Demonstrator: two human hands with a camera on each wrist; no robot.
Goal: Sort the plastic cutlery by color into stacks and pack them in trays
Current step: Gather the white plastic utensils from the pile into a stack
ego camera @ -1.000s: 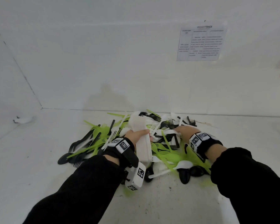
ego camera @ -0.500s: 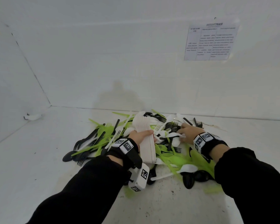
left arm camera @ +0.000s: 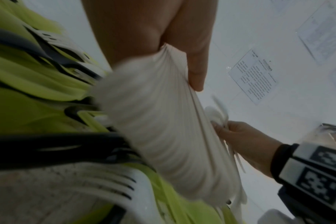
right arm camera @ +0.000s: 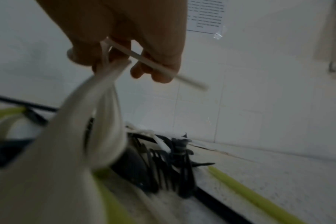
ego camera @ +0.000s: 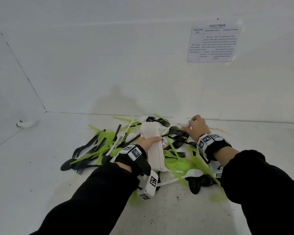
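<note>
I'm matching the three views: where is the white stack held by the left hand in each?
Head: white stack, centre, gripped by the left hand.
Left wrist: fills the middle, under the thumb.
Right wrist: cannot tell; only blurred white pieces there.
Shared landmark: wall sheet.

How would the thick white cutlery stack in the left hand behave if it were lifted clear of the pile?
The white stack looks nested and thin-walled, so probably light and fairly stiff as a bundle. The left hand wraps only its middle, so smooth end pieces may slide or fan out. A black fork lies against it and might drag along.
</note>
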